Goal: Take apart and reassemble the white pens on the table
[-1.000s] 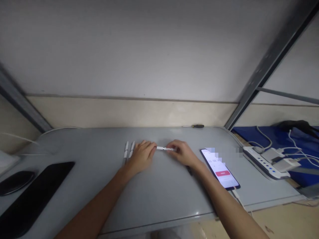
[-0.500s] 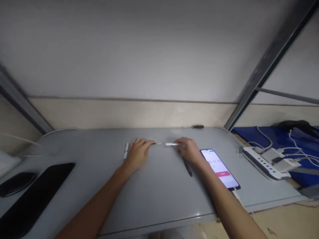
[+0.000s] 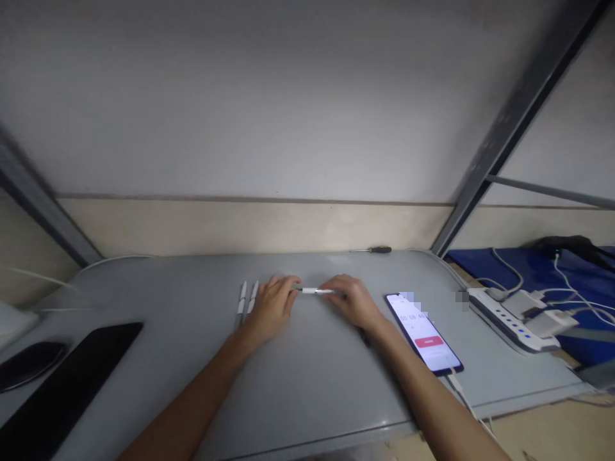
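Observation:
Between my two hands lies a white pen [image 3: 310, 291], held level above the grey desk. My left hand [image 3: 277, 299] pinches its dark left end. The clear right part of the pen is in the closed fingers of my right hand [image 3: 350, 298]. Two more white pens, one farther left [image 3: 242, 299] and one closer to my left hand [image 3: 252, 297], lie side by side on the desk. A dark pen-like thing [image 3: 366, 337] lies mostly hidden under my right wrist.
A phone [image 3: 429, 342] with a lit timer screen lies right of my right forearm, cable attached. Beyond it is a white power strip [image 3: 512, 320] with plugs. A screwdriver [image 3: 379, 250] rests by the wall. A black slab [image 3: 81, 378] and a dark oval object [image 3: 31, 365] lie at left.
My hands have come together, closing the gap between the thin refill in my left hand and the white tube in my right. The right hand moved left, and the view shifted slightly.

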### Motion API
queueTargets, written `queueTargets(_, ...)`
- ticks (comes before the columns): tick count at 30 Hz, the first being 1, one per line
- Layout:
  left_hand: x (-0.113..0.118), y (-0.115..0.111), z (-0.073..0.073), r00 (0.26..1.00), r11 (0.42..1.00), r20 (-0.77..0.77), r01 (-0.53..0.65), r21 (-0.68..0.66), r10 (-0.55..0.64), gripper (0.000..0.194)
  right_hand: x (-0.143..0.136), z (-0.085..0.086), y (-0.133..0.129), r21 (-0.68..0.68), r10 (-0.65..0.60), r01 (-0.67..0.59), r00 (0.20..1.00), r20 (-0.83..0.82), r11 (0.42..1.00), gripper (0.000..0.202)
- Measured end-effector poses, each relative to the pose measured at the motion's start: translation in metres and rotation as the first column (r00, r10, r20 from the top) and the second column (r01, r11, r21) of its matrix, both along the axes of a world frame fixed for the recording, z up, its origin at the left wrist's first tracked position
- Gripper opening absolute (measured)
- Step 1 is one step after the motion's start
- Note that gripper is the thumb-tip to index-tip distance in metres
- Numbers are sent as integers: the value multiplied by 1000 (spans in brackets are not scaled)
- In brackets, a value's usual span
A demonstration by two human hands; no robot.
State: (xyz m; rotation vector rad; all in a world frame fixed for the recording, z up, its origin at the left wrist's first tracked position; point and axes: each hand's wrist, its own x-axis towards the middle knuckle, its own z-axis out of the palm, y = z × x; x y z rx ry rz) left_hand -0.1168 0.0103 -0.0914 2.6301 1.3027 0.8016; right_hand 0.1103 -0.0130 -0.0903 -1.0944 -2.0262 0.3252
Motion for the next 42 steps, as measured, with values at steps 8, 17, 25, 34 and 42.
queueTargets(8,0,-1,2,994,994,18,107,20,-107,20,-5,3,-3,-272,-100,23,958,-270,962,23)
queueTargets(17,-1,0,6,992,995,95,83,50,-88,17,0,9,-5,-356,-46,-103,921,-386,929,24)
queueTargets(25,-3,1,3,995,997,89,35,71,-41,15,0,10,-6,-284,-32,-82,926,-375,955,40)
queueTargets(34,-1,-1,4,997,991,17,73,112,-75,19,2,12,-6,-279,-55,-26,958,-280,960,30)
queueTargets(42,0,-1,4,993,990,-39,114,81,-111,16,5,11,-6,-302,-92,25,973,-209,953,24)
